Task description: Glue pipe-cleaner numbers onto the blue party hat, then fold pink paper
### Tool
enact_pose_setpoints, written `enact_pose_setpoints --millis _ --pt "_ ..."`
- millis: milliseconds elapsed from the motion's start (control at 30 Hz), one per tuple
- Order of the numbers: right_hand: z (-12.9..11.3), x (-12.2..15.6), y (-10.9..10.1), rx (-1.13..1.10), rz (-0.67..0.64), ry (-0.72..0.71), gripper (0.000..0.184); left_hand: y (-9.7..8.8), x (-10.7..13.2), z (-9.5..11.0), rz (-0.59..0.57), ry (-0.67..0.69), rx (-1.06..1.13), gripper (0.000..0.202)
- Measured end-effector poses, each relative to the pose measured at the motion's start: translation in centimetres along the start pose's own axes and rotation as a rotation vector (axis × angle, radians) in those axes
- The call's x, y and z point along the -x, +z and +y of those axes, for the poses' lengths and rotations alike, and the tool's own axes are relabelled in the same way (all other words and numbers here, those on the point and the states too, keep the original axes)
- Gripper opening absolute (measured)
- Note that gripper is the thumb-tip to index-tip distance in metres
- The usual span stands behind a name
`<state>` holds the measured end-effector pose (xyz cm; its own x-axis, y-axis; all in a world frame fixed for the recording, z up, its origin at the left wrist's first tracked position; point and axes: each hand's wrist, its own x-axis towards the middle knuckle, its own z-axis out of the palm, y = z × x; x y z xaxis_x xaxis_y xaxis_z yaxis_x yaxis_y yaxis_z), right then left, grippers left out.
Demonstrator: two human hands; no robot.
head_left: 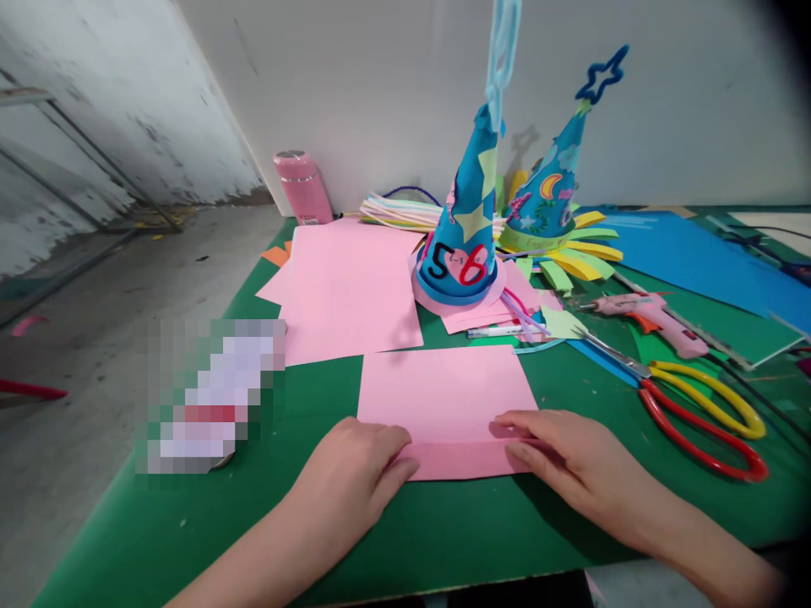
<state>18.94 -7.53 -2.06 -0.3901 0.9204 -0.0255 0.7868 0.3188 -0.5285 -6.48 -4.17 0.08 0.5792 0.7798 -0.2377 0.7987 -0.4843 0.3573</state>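
Observation:
A pink sheet of paper point(443, 384) lies on the green tabletop in front of me, its near edge folded up into a darker pink strip. At the left end of that strip, my left hand point(361, 460) is closed, with thumb and fingers pinching the fold. My right hand point(570, 447) grips the right end between thumb and fingers, the index finger lying over the paper. The fingertips partly hide both ends of the strip.
Larger pink sheets point(351, 287) lie behind, beside a blue decorated cone hat point(465, 219) and a second cone hat point(548, 181). Red-and-yellow-handled scissors point(652, 371) and a pink glue gun point(665, 321) lie at right. A pink bottle point(304, 187) leans at the back. A blurred-out object point(219, 397) sits left.

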Motion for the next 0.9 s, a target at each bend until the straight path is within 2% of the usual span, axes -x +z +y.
enact_pose_setpoints --millis 233,433,700,900 --pt "0.0 -0.7 0.1 -0.033 0.033 0.114 0.026 0.5 -0.2 -0.2 -0.04 0.049 -0.158 0.03" --pt "-0.3 -1.2 -0.1 -0.067 0.039 0.151 0.026 1.0 -0.4 -0.8 -0.012 0.089 -0.28 0.027" --pt "-0.4 -1.0 0.1 -0.067 0.045 0.178 0.028 1.0 -0.6 -2.7 0.121 0.13 -0.15 0.027" --pt "-0.5 -1.1 0.2 -0.066 0.037 0.195 0.028 0.4 -0.7 -3.6 0.116 0.144 0.047 0.021"
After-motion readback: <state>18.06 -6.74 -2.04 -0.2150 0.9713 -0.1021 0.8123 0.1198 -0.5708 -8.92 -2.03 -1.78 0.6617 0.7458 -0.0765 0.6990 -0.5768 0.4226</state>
